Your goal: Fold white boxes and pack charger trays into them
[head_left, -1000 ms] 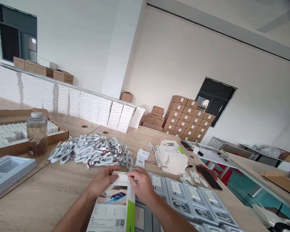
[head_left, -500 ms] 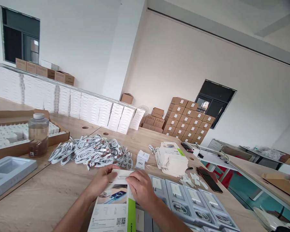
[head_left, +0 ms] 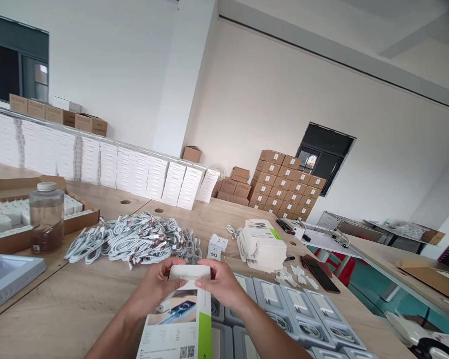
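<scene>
A white and green printed retail box, with a photo of a phone and cable on its face, stands upright low in the middle of the view. My left hand grips its top left corner, thumb on the front. At the top right corner my right hand is closed on the box, its thumb near the flap's fold. The top flap shows between the two hands. Grey moulded trays holding chargers and coiled cables lie right of the box, partly hidden by my right arm.
Behind my hands is a heap of white cables. To its left stand a jar of brown liquid and a carton of white chargers. Flat white boxes, a phone and small white pieces lie to the right.
My right hand has shifted from over the box's top to its right corner, so the top flap shows more. My left hand stays on the left corner. The view has turned slightly right.
</scene>
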Demonstrator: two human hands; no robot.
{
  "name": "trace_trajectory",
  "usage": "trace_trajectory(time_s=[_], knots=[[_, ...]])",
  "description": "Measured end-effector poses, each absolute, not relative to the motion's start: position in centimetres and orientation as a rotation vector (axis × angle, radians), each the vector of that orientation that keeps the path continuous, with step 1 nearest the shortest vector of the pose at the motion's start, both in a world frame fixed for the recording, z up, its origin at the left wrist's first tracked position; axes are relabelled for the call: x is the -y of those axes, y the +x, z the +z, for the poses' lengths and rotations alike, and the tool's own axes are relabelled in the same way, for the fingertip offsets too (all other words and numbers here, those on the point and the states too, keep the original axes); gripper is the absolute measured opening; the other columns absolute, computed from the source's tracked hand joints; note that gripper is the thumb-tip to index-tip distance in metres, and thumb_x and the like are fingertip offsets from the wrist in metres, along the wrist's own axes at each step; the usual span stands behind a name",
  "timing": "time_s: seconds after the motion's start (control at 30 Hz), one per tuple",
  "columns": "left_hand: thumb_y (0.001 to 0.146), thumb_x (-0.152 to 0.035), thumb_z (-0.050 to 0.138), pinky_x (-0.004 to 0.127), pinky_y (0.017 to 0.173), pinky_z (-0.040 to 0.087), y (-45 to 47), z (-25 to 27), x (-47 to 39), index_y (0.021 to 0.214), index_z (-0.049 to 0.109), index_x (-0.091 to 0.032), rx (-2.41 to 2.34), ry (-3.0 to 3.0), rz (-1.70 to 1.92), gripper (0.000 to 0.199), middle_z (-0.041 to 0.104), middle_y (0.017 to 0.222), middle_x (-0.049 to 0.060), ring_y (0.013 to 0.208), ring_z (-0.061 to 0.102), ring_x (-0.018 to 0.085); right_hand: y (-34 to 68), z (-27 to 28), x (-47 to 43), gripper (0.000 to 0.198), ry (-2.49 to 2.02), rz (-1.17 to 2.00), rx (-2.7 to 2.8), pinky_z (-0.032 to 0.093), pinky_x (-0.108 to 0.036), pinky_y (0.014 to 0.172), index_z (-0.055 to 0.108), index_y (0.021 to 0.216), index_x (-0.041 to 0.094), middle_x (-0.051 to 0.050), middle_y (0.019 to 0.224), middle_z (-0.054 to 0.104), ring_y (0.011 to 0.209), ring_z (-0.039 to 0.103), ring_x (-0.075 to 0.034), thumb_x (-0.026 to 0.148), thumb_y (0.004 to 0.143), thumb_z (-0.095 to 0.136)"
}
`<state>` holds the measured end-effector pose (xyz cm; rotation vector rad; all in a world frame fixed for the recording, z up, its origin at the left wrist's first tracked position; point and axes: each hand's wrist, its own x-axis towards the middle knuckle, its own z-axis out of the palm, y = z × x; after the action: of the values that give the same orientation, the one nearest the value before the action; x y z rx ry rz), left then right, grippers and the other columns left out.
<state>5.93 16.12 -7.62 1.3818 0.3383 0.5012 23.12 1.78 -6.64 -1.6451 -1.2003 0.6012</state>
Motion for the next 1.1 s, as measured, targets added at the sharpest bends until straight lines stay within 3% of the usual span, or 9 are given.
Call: trace_trajectory(time_s=[0.17,0.63,0.9,1.1], knots=[[0.061,-0.038,0.092,0.007,0.06,0.056,5.9,-6.9,-15.4,0.102,0.063,-0.023,-0.354,1.373,0.513,0.052,0.072,0.085,-0.002,0.077,0.068,0.01,23.3,-6.2,-2.0,0.035,-1.584,0.63,1.184,0.046,-0.027,0.066,0.07,0.104,0.018,-0.003,0.089,0.069,0.077,0.062,-0.018,0.03,0.071,0.076],[0.054,-0.049,0.095,0.009,0.059,0.057,6.1,-7.1,-15.0,0.102,0.065,-0.022,-0.389,1.338,0.582,0.063,0.073,0.084,-0.001,0.074,0.066,0.01,22.4,-5.4,-1.9,0.029,-1.599,0.569,1.174,0.042,-0.025,0.062,0.072,0.092,0.014,-0.003,0.083,0.068,0.07,0.058,-0.015,0.029,0.068,0.076],[0.065,-0.06,0.083,0.011,0.06,0.056,6.7,-8.1,-15.1,0.099,0.063,-0.024,-0.328,1.327,0.585,0.053,0.07,0.08,-0.002,0.073,0.067,0.011,22.2,-4.9,-2.6,0.026,-1.653,0.548,1.057,0.041,-0.025,0.056,0.067,0.083,0.014,-0.001,0.078,0.067,0.065,0.058,-0.015,0.021,0.06,0.076],[0.065,-0.044,0.089,0.01,0.061,0.06,6.3,-6.5,-14.1,0.109,0.056,-0.031,-0.327,1.325,0.524,0.057,0.07,0.088,-0.004,0.078,0.068,0.011,21.7,-4.0,-0.9,0.028,-1.57,0.618,0.999,0.04,-0.023,0.059,0.064,0.087,0.015,0.001,0.078,0.064,0.066,0.056,-0.013,0.023,0.062,0.073]])
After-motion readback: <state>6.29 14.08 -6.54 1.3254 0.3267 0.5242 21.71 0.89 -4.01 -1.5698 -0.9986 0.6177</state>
